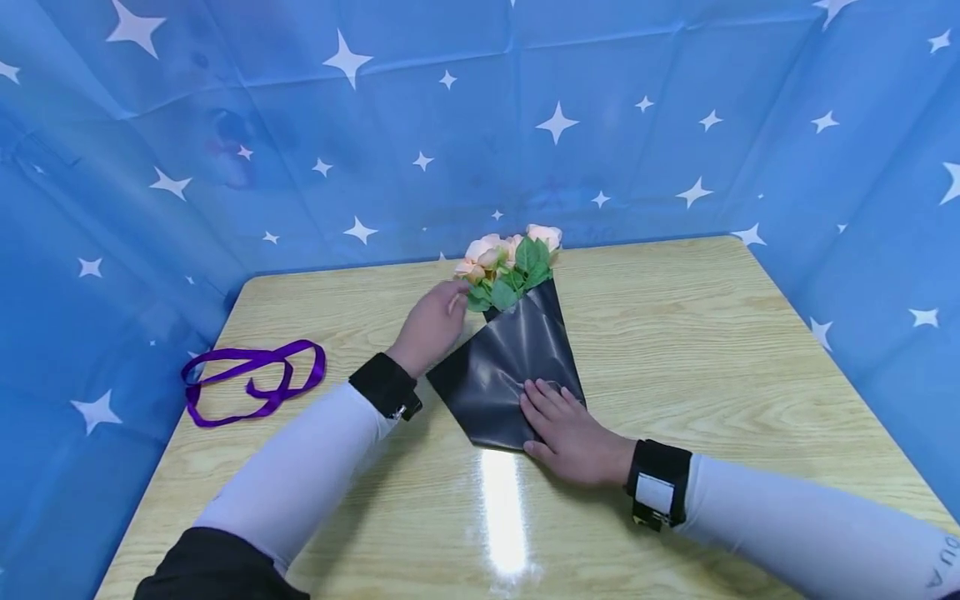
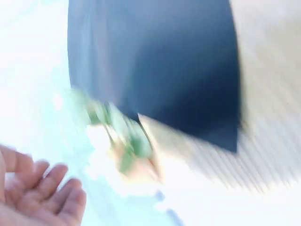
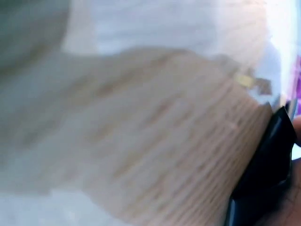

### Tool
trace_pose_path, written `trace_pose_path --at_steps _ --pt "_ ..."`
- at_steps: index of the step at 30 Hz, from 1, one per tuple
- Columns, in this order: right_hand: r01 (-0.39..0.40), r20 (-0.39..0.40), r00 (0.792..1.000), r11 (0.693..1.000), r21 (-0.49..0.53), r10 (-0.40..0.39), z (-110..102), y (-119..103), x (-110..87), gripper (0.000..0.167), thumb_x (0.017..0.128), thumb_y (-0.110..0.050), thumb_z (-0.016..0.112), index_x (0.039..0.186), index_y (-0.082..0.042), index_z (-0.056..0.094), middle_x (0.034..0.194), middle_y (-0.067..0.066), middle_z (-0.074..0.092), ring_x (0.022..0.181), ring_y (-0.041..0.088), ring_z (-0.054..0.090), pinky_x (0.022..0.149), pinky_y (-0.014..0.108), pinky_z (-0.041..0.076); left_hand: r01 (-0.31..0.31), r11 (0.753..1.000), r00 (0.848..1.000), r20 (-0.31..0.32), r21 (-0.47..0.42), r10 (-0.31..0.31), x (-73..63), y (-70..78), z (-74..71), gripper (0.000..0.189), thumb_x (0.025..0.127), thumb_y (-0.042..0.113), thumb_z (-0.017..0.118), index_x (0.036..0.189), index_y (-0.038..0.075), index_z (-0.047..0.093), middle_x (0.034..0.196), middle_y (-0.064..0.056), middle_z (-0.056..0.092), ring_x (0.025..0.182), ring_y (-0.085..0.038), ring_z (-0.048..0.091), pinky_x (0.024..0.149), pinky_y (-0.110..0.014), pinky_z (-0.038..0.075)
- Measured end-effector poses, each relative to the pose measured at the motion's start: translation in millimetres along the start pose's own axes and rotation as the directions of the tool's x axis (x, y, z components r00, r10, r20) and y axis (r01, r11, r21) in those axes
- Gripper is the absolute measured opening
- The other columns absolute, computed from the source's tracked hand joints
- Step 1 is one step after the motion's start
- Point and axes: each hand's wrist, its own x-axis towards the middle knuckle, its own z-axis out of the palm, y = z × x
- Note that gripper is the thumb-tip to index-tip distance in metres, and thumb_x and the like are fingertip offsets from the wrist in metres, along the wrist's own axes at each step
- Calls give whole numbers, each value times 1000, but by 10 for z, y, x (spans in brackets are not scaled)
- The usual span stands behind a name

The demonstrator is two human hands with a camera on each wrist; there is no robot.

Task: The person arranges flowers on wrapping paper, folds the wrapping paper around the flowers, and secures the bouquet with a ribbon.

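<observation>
A bouquet of peach flowers [image 1: 487,252] with green leaves lies on the table, its stems covered by folded black wrapping paper [image 1: 517,350]. My right hand [image 1: 573,437] rests on the lower right part of that paper, fingers extended over it. Beside the flowers and leaves, at their left, is my left hand [image 1: 435,325]. The left wrist view shows the left hand [image 2: 42,195] with fingers loosely bent and nothing in them, apart from the blurred leaves [image 2: 129,136]. In the right wrist view a dark edge of the wrapping paper [image 3: 268,165] shows beside the hand.
A purple ribbon [image 1: 281,387] lies in loose loops on the left of the wooden table [image 1: 697,333]. Blue cloth with white stars [image 1: 630,67] hangs behind the table and at both sides. The flower heads reach close to the table's back edge.
</observation>
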Motion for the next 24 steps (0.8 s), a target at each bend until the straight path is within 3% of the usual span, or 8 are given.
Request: trace_pose_path --at_steps 2,3,6,8,10,13,16,24 --pt "7 4 1000 1000 -22 -7 9 2 -6 65 111 -31 46 161 6 26 173 24 12 162 42 6 128 64 9 -149 983 984 118 104 136 -79 150 129 45 111 25 48 150 4 53 158 -16 51 151 -31 43 125 -46 34" --pt "9 4 1000 1000 -29 -9 18 8 -10 66 111 -31 45 161 6 26 173 24 12 162 42 5 128 64 9 -235 960 960 193 150 204 -109 220 219 46 111 26 48 152 4 51 159 -16 49 153 -30 40 126 -45 32" --pt "10 4 1000 999 -41 -10 32 20 -20 66 110 -31 46 161 6 26 173 24 13 161 42 6 127 65 8 -440 873 855 394 209 336 -163 419 498 49 113 31 41 157 8 46 165 -10 42 159 -25 29 130 -41 23" --pt "11 1 1000 999 -53 -11 52 34 -21 65 109 -30 47 160 7 30 171 25 19 160 43 11 126 67 10 -507 830 800 485 232 354 -173 549 659 52 115 36 35 160 10 41 169 -8 36 161 -22 23 132 -40 18" --pt "9 -3 1000 999 -50 -9 70 38 -18 64 108 -29 49 158 7 33 169 25 25 159 43 18 125 68 12 -520 813 775 546 263 319 -154 646 801 58 114 44 30 162 12 35 172 -7 28 163 -20 15 133 -40 13" --pt "-1 6 1000 999 -49 2 107 32 -5 67 108 -34 50 160 4 32 168 23 29 157 40 24 125 68 14 -476 813 770 605 335 202 -107 760 933 72 111 57 27 166 10 24 175 -8 14 164 -21 4 133 -40 8" --pt "-21 27 999 999 -40 22 125 14 3 74 109 -44 48 163 1 26 171 20 24 159 37 19 127 65 11 -395 809 787 614 435 54 -12 808 1015 86 106 69 28 167 10 13 177 -8 4 164 -21 -4 133 -37 4" --pt "-28 35 999 998 -52 30 126 14 25 83 107 -56 43 164 0 21 175 16 7 163 35 0 129 63 3 -342 701 825 557 626 -95 401 866 984 99 100 78 31 168 9 9 177 -9 4 164 -23 -1 133 -39 5"
